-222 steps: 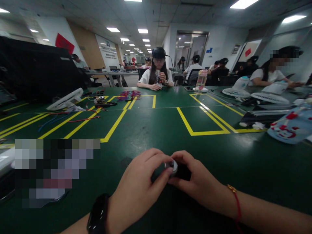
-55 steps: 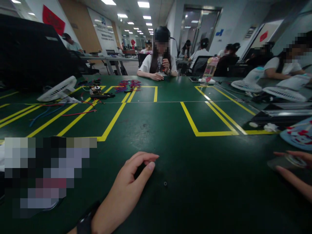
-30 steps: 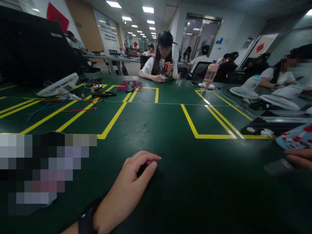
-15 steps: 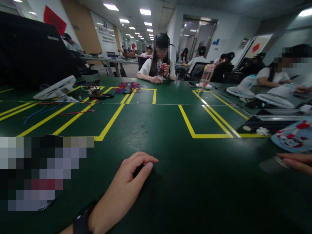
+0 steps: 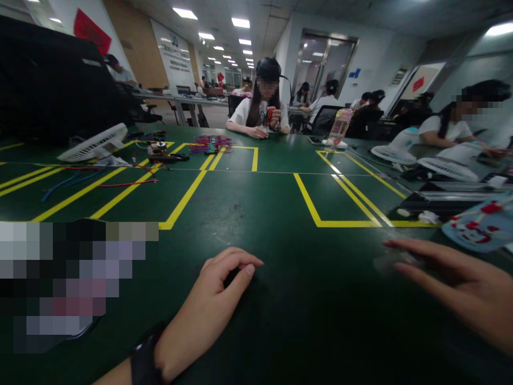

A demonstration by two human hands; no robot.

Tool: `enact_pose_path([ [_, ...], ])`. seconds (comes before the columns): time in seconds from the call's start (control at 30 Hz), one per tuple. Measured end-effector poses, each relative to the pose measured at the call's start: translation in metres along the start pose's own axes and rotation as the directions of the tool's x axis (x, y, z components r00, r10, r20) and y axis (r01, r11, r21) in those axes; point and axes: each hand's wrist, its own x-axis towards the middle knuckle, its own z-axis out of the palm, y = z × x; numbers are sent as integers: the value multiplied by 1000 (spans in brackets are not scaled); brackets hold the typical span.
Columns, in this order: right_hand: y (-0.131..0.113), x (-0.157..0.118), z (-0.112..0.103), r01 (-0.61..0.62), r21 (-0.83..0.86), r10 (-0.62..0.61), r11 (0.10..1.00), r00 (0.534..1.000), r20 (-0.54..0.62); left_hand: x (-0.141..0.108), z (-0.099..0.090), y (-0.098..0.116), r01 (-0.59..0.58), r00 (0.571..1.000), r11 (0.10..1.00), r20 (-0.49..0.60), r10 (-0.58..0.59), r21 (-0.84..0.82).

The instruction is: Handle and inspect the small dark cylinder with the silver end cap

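My left hand [image 5: 222, 283] rests on the green tabletop [image 5: 288, 299] with its fingers loosely bent. A small gap shows between thumb and index finger, and nothing is visible in it. A dark band circles that wrist. At the right, my right hand [image 5: 460, 286] holds a small, see-through, greyish cylinder [image 5: 385, 263] between thumb and fingers, just over the table. Motion blurs the cylinder, so its exact kind is unclear.
Yellow tape lines [image 5: 348, 224] mark the table. A pixelated item [image 5: 80, 283] lies at left. Beyond are a white fan [image 5: 94, 143] and bundled wires [image 5: 211, 144]. At right lies a blue patterned item [image 5: 479, 227]. A person [image 5: 264, 101] sits opposite.
My right hand has come in from the right edge toward the middle, carrying the see-through cylinder. My left hand stays almost where it was.
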Motion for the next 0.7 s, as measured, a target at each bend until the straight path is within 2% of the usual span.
enact_pose_path([
  [0.03,-29,1,8,111,62,-115,992,990,77,0,0,1,-2,1000,1000,-5,2,1],
  [0.1,-83,2,27,260,230,-307,938,930,203,0,0,1,-5,1000,1000,-15,5,0],
  [0.17,-123,0,46,285,385,-402,878,876,267,-1,0,2,-9,1000,1000,-23,9,-3],
  [0.23,-145,-3,62,237,487,-410,841,866,286,-3,0,3,-9,1000,1000,-24,9,5],
  [0.33,-148,-8,80,116,574,-328,810,902,280,-6,0,9,-33,999,998,-24,35,50],
  [0.43,-140,-12,91,23,633,-266,774,919,292,-8,4,22,-121,993,983,1,122,134],
  [0.57,-139,-12,93,-4,645,-256,765,916,309,-7,11,43,-205,979,946,54,198,251],
  [0.7,-142,-9,88,-6,648,-268,762,907,324,-6,10,50,-182,983,966,22,181,185],
])
